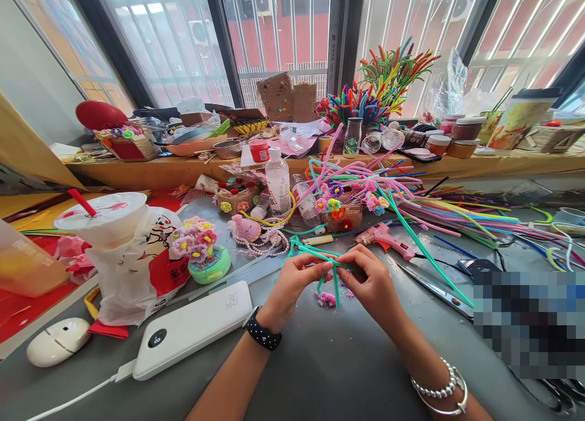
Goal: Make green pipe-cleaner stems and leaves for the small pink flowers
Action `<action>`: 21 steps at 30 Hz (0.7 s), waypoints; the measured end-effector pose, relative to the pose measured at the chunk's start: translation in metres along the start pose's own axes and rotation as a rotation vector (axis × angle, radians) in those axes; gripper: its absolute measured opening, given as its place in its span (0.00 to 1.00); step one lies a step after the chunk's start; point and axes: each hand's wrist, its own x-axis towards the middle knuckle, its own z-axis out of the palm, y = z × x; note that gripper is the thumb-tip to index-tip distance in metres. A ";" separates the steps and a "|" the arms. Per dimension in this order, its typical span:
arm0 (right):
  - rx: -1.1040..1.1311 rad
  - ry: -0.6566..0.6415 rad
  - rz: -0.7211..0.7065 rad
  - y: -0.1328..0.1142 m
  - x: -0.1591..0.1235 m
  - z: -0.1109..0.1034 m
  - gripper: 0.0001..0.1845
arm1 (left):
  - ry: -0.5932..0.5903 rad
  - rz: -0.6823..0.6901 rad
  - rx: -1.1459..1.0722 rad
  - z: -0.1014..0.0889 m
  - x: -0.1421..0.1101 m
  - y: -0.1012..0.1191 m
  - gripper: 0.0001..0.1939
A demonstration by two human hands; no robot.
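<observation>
Between my two hands, just above the grey table, is a teal pipe cleaner piece (337, 292) with crossed, bent stems. My left hand (299, 281) pinches it from the left, thumb and forefinger near the crossing. From the other side my right hand (370, 281) pinches the same piece, its fingertips close to the left thumb. A looped teal end (295, 243) sticks out beyond the left fingers, and two stems hang below the crossing. Pink fuzzy scraps (326, 299) lie on the table beneath. The exact grip point is partly hidden by the fingers.
To the right lie scissors (439, 290), a pink glue gun (386, 238) and a heap of pipe cleaners (439, 211). On the left are a white power bank (194, 329), a flower pot ornament (208, 262) and a lidded cup (103, 217). Bottles (277, 180) stand behind.
</observation>
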 end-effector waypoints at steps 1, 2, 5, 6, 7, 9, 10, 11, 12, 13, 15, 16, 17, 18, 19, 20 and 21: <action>-0.012 0.009 0.007 0.000 0.000 0.001 0.03 | 0.017 0.004 -0.006 0.000 0.000 0.000 0.12; -0.025 0.018 0.014 0.001 -0.001 0.001 0.03 | 0.032 0.008 -0.008 0.000 0.000 -0.001 0.12; -0.086 0.032 -0.023 0.003 -0.002 0.004 0.03 | 0.059 0.016 0.000 0.000 0.001 -0.004 0.11; -0.118 0.034 -0.059 0.004 -0.003 0.005 0.03 | 0.069 0.018 0.001 0.001 0.002 -0.006 0.11; -0.154 0.033 -0.099 0.005 -0.003 0.006 0.04 | 0.080 0.018 0.001 0.001 0.002 -0.007 0.11; -0.229 0.031 -0.165 0.006 -0.004 0.008 0.06 | 0.100 0.015 -0.004 0.001 0.003 -0.010 0.11; -0.261 0.030 -0.182 0.006 -0.004 0.008 0.07 | 0.107 0.013 -0.007 0.001 0.004 -0.011 0.11; -0.287 0.028 -0.190 0.006 -0.004 0.008 0.08 | 0.109 0.011 -0.009 0.002 0.004 -0.012 0.11; -0.303 0.025 -0.191 0.006 -0.005 0.008 0.08 | 0.110 0.013 -0.010 0.002 0.004 -0.012 0.12; -0.308 0.022 -0.188 0.005 -0.005 0.008 0.09 | 0.108 0.019 -0.010 0.002 0.004 -0.011 0.12; -0.294 0.020 -0.180 0.005 -0.005 0.006 0.09 | 0.103 0.036 -0.015 0.003 0.004 -0.010 0.11; -0.281 0.021 -0.179 0.005 -0.004 0.005 0.09 | 0.099 0.041 -0.020 0.003 0.004 -0.009 0.11; -0.268 0.022 -0.181 0.005 -0.004 0.004 0.09 | 0.096 0.040 -0.027 0.003 0.003 -0.008 0.12; -0.256 0.022 -0.188 0.006 -0.004 0.004 0.09 | 0.092 0.033 -0.037 0.003 0.003 -0.008 0.12; -0.248 0.022 -0.198 0.006 -0.003 0.003 0.09 | 0.086 0.021 -0.046 0.003 0.003 -0.008 0.12; -0.243 0.021 -0.209 0.007 -0.003 0.002 0.09 | 0.081 0.011 -0.054 0.002 0.003 -0.008 0.12; -0.241 0.017 -0.218 0.007 -0.003 0.002 0.09 | 0.075 0.003 -0.061 0.002 0.003 -0.008 0.12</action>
